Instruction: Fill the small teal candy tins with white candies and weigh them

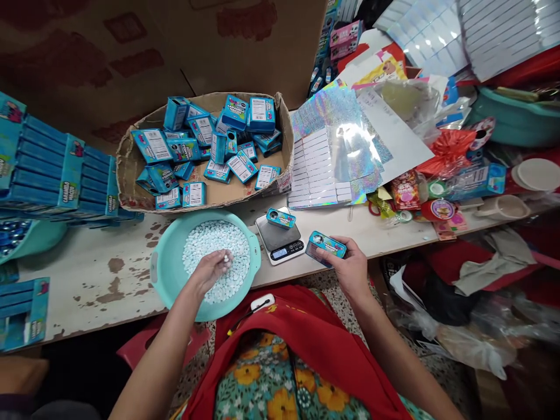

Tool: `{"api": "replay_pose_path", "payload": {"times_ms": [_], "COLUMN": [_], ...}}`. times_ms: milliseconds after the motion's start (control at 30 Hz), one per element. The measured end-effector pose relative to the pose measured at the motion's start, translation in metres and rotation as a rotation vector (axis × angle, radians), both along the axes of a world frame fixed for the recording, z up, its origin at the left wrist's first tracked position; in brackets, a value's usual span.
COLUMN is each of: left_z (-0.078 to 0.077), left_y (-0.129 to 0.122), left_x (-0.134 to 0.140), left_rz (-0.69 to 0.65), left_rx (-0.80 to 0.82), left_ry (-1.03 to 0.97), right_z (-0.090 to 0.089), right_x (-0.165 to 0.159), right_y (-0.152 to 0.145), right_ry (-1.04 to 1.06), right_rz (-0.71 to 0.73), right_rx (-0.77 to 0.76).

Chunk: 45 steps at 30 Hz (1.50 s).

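Left hand: our left hand [214,265] is over the bowl, fingertips pinched together on a few white candies [219,286].
Right hand: our right hand [353,265] is closed around a blue box [332,247], thumb on the near side; we hold it just to the right of the scale.
Held box: its printed top faces up, with a pale patch towards the left end; we cannot tell whether that is an opening.
Bowl: the teal bowl [164,271] stands at the near edge of the tabletop [109,303], in front of us and to the left, with the loose candies spread inside.
Scale: the scale [268,234] sits on the tabletop right of the bowl, a second box [282,219] lying on its plate; its display is lit, but we cannot read the digits.
Carton: beyond the bowl we have a low cardboard carton [224,192] of jumbled blue boxes, tilted and overlapping.
Sheets: shiny silver sheets [356,154] and white label strips lie right of the carton.
Stack: more blue packs [70,172] rise at our far left, above a second teal bowl [46,240].
Lap: a red cloth [324,344] covers our lap over a flowered garment [280,402].
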<state>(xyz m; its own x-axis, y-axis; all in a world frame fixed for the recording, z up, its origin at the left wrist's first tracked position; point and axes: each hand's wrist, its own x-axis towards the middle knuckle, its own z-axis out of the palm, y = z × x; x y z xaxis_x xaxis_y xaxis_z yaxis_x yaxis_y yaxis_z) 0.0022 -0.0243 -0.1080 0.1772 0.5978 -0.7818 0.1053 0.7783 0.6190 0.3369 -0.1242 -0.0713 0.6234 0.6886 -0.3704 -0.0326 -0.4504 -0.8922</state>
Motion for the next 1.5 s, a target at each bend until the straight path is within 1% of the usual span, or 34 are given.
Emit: {"api": "replay_pose_path", "payload": {"times_ms": [33,67,133,200,267,300,367,400,467,533,567,700,767,833,867,900,933,967,1000,1067,1133,1167,1200,1233,1267,1300,1367,1433,1467,1500], "left_z": [0.005,0.011,0.028,0.048,0.061,0.065,0.064,0.061,0.054,0.051,0.051,0.053,0.047,0.04,0.037,0.037,0.04,0.046,0.056,0.083,0.11,0.12,0.124,0.122,0.113,0.1,0.063,0.026,0.011,0.0], "left_y": [0.004,0.008,0.02,0.036,0.055,0.063,0.078,0.083,0.09,0.094,0.095,0.095,0.09,0.081,0.076,0.071,0.066,0.061,0.056,0.045,0.032,0.026,0.021,0.018,0.017,0.017,0.023,0.032,0.036,0.039], "left_x": [0.003,0.008,0.027,0.054,0.087,0.103,0.13,0.14,0.152,0.154,0.153,0.148,0.152,0.159,0.162,0.162,0.158,0.15,0.137,0.094,0.033,-0.001,-0.037,-0.073,-0.106,-0.137,-0.185,-0.216,-0.226,-0.232], "left_rz": [0.012,-0.021,-0.186,-0.415,-0.631,-0.721,-0.859,-0.916,-1.012,-1.062,-1.065,-1.014,-1.072,-1.152,-1.158,-1.125,-1.057,-0.958,-0.832,-0.515,-0.173,-0.035,0.076,0.181,0.257,0.313,0.368,0.37,0.367,0.36], "left_rx": [-0.019,-0.009,0.098,0.304,0.567,0.692,0.896,0.966,1.049,1.088,1.097,1.17,1.208,1.192,1.163,1.132,1.103,1.079,1.057,1.002,0.916,0.87,0.814,0.735,0.632,0.523,0.353,0.271,0.262,0.265], "left_ry": [-0.026,-0.016,0.05,0.118,0.213,0.281,0.423,0.477,0.535,0.547,0.541,0.414,0.38,0.447,0.497,0.534,0.549,0.542,0.525,0.502,0.576,0.668,0.806,0.969,1.141,1.298,1.455,1.465,1.45,1.431], "right_z": [0.0,0.0,-0.001,-0.002,-0.003,-0.002,-0.001,0.0,0.001,0.002,0.002,0.004,0.005,0.006,0.007,0.007,0.008,0.008,0.008,0.008,0.007,0.007,0.008,0.009,0.011,0.014,0.018,0.023,0.025,0.027], "right_x": [0.0,0.0,0.001,0.002,0.002,0.003,0.003,0.003,0.003,0.004,0.004,0.004,0.002,-0.001,-0.003,-0.006,-0.009,-0.012,-0.015,-0.02,-0.023,-0.024,-0.026,-0.027,-0.029,-0.032,-0.041,-0.052,-0.058,-0.065], "right_y": [0.0,0.0,0.0,-0.001,-0.001,-0.002,-0.003,-0.004,-0.005,-0.007,-0.008,-0.007,-0.003,0.003,0.007,0.011,0.015,0.019,0.023,0.032,0.042,0.047,0.053,0.059,0.066,0.072,0.084,0.093,0.095,0.097], "right_ry": [-0.001,0.002,0.011,0.021,0.025,0.025,0.031,0.034,0.048,0.052,0.052,0.075,0.089,0.087,0.084,0.081,0.078,0.073,0.065,0.061,0.075,0.079,0.07,0.045,0.011,-0.019,-0.046,-0.035,-0.028,-0.021], "right_rz": [0.001,0.002,0.0,-0.011,-0.024,-0.029,-0.034,-0.034,-0.035,-0.04,-0.046,-0.058,-0.043,-0.015,0.004,0.027,0.055,0.085,0.114,0.168,0.198,0.188,0.16,0.129,0.114,0.126,0.219,0.325,0.358,0.384], "right_rx": [0.0,0.002,0.005,0.007,0.013,0.018,0.026,0.027,0.027,0.023,0.021,0.02,0.03,0.042,0.048,0.054,0.059,0.065,0.072,0.101,0.141,0.165,0.191,0.219,0.243,0.262,0.276,0.268,0.263,0.261]}}
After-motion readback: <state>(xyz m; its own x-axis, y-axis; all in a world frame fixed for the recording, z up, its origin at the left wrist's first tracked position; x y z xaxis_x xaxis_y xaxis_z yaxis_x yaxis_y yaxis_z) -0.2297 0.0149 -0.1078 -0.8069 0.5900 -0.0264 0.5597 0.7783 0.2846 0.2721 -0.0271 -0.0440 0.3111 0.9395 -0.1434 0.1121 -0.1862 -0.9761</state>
